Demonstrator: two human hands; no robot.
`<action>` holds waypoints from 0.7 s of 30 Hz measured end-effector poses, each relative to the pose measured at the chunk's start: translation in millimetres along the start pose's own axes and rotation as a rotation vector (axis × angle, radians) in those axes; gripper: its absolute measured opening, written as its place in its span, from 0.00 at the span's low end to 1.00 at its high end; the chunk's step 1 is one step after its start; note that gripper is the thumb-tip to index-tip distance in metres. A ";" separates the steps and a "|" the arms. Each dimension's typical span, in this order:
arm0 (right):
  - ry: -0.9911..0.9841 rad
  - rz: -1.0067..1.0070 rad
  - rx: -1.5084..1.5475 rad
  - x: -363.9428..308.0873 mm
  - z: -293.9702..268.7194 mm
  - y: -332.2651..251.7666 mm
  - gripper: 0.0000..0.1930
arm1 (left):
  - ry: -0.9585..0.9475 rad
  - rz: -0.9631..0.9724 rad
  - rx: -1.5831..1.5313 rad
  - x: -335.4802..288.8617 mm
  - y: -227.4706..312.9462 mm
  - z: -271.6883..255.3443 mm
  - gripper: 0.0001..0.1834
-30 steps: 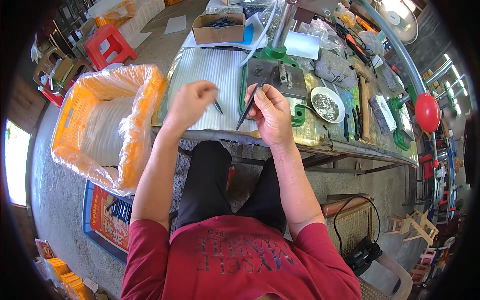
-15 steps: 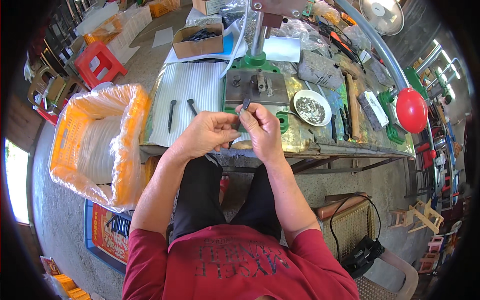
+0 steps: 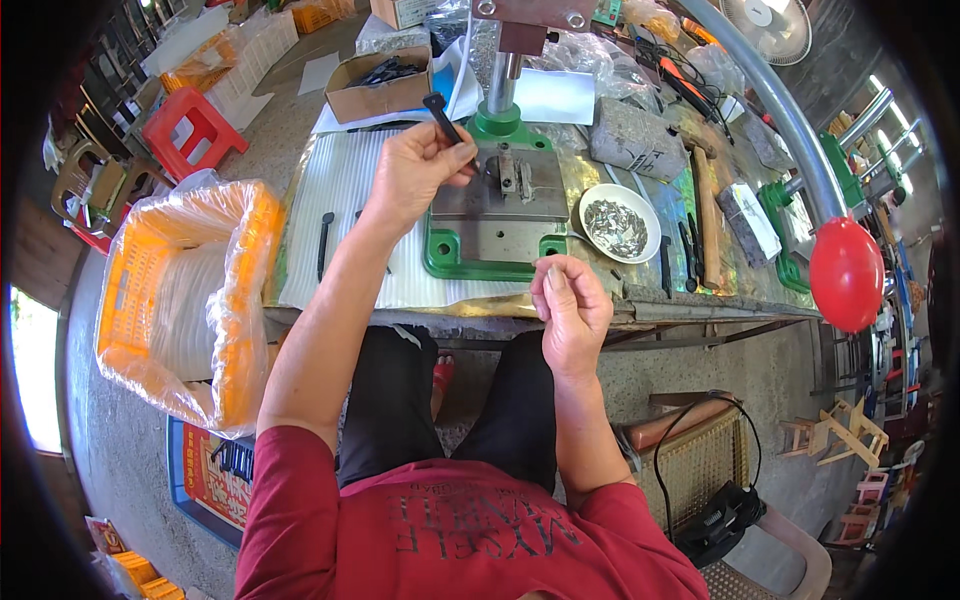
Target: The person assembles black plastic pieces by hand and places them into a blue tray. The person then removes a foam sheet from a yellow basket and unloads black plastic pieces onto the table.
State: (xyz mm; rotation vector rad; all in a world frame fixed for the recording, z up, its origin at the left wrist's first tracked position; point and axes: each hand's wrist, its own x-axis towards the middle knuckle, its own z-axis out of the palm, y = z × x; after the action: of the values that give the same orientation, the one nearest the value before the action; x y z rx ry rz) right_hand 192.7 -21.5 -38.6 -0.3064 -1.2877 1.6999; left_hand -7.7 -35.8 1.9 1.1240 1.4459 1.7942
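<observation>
My left hand (image 3: pixel 418 178) is raised by the bench press and closed on a slim black bar (image 3: pixel 446 121) with a wider, rounded head that points up and left. The bar's lower end is at my fingertips, just left of the metal fixture (image 3: pixel 515 176) on the press plate. My right hand (image 3: pixel 572 312) is at the table's front edge, its thumb and fingers pinched together; whatever they hold, if anything, is hidden. Another black bar (image 3: pixel 326 246) lies on the white ribbed sheet (image 3: pixel 345 185), and a further one is mostly covered by my left forearm.
A white bowl (image 3: pixel 648 213) of small metal pieces stands right of the green press base (image 3: pixel 440 250). Beyond it lie a wooden-handled hammer (image 3: pixel 707 215) and dark tools. A carton (image 3: pixel 385 95) of black parts sits behind. The red lever knob (image 3: pixel 845 275) overhangs the right side; a lined orange crate (image 3: pixel 125 270) stands left.
My hands have parted. The left has risen toward the press with the black bar; the right has moved right and nearer my body. My view has shifted slightly.
</observation>
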 end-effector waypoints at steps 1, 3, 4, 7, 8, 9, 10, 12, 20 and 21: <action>0.006 -0.006 0.009 -0.5 -3.0 1.1 0.07 | 0.011 0.027 -0.003 6.0 -3.2 2.4 0.08; 0.015 -0.009 0.019 -1.5 -6.2 3.1 0.07 | 0.068 0.059 -0.012 13.3 -7.7 9.3 0.07; 0.017 -0.014 0.014 -1.8 -7.2 2.9 0.07 | 0.065 0.055 -0.013 15.9 -9.2 11.2 0.07; 0.029 -0.018 0.009 -2.1 -9.3 2.6 0.07 | 0.078 0.043 0.100 22.0 -13.8 13.8 0.07; 0.036 -0.019 0.011 -2.2 -9.7 2.6 0.07 | 0.085 0.043 0.123 23.6 -15.5 14.0 0.07; 0.038 -0.017 0.011 -2.4 -10.2 3.0 0.07 | 0.092 0.043 0.147 24.5 -16.8 14.3 0.07; 0.041 -0.017 0.009 -2.5 -10.4 3.4 0.07 | 0.091 0.041 0.148 24.9 -17.1 14.4 0.07; 0.044 -0.016 0.009 -2.8 -11.0 4.5 0.07 | 0.095 0.037 0.204 25.3 -16.2 14.6 0.07; 0.055 -0.012 0.011 -3.0 -13.1 5.4 0.07 | 0.105 0.037 0.274 24.8 -14.7 18.0 0.07; 0.056 -0.012 0.011 -3.4 -13.8 5.8 0.07 | 0.104 0.042 0.271 24.4 -14.3 18.2 0.07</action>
State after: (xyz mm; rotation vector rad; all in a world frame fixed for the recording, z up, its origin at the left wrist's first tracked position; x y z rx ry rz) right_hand 200.7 -15.7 -50.4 -0.3371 -1.2370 1.6766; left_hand -4.6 -2.9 -4.5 1.2157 1.7811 1.7447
